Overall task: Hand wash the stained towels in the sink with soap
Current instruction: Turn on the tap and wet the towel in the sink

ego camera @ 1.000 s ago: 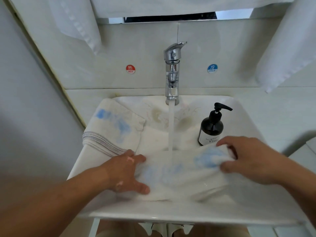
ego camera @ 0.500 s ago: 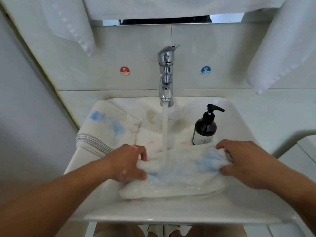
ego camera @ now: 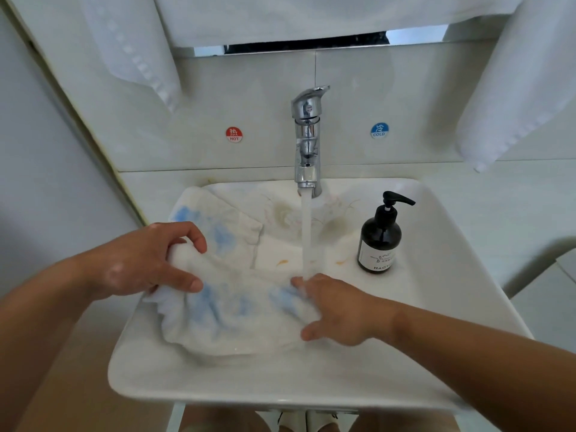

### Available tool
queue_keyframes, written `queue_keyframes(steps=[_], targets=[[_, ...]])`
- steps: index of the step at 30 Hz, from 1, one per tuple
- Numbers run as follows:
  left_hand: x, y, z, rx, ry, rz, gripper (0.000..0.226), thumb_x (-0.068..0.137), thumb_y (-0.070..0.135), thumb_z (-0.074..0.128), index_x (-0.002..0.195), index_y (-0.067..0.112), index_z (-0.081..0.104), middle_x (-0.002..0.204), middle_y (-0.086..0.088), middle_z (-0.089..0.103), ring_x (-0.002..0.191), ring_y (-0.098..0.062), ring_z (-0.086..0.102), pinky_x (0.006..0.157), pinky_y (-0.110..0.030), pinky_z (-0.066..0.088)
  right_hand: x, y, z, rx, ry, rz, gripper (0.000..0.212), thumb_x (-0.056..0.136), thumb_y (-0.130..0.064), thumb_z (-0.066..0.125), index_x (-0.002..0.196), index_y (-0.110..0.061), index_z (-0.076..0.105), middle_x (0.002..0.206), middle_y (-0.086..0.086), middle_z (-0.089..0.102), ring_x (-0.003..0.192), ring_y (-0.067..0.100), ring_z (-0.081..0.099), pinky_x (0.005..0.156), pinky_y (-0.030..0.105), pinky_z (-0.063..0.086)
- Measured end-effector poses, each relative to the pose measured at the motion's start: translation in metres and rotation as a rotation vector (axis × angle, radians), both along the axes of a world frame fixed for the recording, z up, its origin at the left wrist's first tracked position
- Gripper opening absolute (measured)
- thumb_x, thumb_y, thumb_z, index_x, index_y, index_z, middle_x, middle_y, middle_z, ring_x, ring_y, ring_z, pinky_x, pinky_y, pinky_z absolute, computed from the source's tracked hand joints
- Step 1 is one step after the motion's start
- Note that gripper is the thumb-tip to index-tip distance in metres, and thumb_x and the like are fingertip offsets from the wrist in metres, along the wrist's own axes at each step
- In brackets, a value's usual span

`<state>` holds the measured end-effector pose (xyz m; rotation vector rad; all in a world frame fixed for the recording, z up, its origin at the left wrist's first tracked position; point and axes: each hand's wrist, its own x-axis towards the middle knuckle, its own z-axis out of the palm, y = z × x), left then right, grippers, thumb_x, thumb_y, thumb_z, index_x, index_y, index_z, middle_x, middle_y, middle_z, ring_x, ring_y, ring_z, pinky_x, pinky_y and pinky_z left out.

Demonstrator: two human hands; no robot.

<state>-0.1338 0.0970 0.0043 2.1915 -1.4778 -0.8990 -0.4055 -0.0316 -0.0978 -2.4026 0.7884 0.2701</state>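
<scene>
Head cam: L hand (ego camera: 146,260) grips stained towel (ego camera: 237,319) edge, R hand (ego camera: 339,307) clutches it under water (ego camera: 307,232).

Left hand (ego camera: 149,260) and right hand (ego camera: 339,310) grip a blue-stained towel (ego camera: 230,313) in the sink (ego camera: 280,381) beneath the running tap (ego camera: 308,135).

Right hand (ego camera: 336,310), just below faucet (ego camera: 307,141): fingertips buried in wet towel (ego camera: 230,319) folds; grip not resolvable. Left hand (ego camera: 149,260), lower left of faucet: covers towel corner. Soap bottle (ego camera: 378,241), lower right of faucet: label print illegible. Hanging cloths (ego camera: 511,88) above faucet: cut by top edge. Forearms cut by frame edges.
</scene>
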Motion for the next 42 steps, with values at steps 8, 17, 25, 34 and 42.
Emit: queue_keyframes(steps=[8,17,25,34,42], targets=[[-0.001,0.003,-0.008,-0.018,0.086,-0.061,0.049,0.066,0.023,0.094,0.099,0.043,0.064,0.087,-0.004,0.073,0.070,-0.018,0.067,0.064,-0.033,0.057,-0.011,-0.005,0.011,0.000,0.074,-0.079,0.058,0.079,-0.027,0.084,0.125,-0.019,0.050,0.093,-0.009,0.058,0.076,0.011,0.057,0.057,0.009,0.042],[-0.020,-0.005,-0.045,0.055,-0.069,-0.191,0.037,0.082,0.021,0.083,0.106,0.040,0.062,0.077,0.000,0.067,0.060,-0.003,0.059,0.062,-0.016,0.050,-0.084,-0.021,0.044,-0.115,0.218,-0.298,0.057,0.077,-0.021,0.075,0.126,-0.030,0.050,0.091,-0.006,0.060,0.068,0.014,0.067,0.059,0.025,0.056],[-0.049,-0.034,-0.091,0.229,-0.564,-0.442,0.057,0.093,0.061,0.055,0.145,0.041,0.044,0.157,0.004,0.019,0.129,-0.021,0.055,0.108,-0.028,0.040,-0.109,-0.014,0.041,-0.304,0.472,-0.226,0.085,0.066,-0.040,0.082,0.136,-0.023,0.038,0.119,-0.003,0.047,0.109,0.019,0.058,0.092,0.031,0.051],[-0.049,-0.024,-0.102,0.277,-0.474,-0.399,0.099,0.082,0.078,0.055,0.161,0.032,0.016,0.166,0.005,-0.008,0.152,-0.017,0.024,0.122,-0.030,0.024,-0.042,-0.042,0.142,-0.569,-0.553,-0.360,0.060,0.083,-0.041,0.076,0.134,-0.035,0.047,0.121,-0.015,0.055,0.074,-0.002,0.064,0.084,0.022,0.040],[-0.052,-0.020,-0.102,0.220,-0.449,-0.384,0.093,0.088,0.073,0.052,0.162,0.030,0.013,0.167,0.003,-0.008,0.154,-0.014,0.015,0.123,-0.026,0.018,0.010,-0.079,0.155,-0.664,-0.745,-0.271,0.076,0.086,-0.026,0.076,0.151,-0.029,0.035,0.145,-0.009,0.040,0.085,0.005,0.065,0.087,0.027,0.049]])
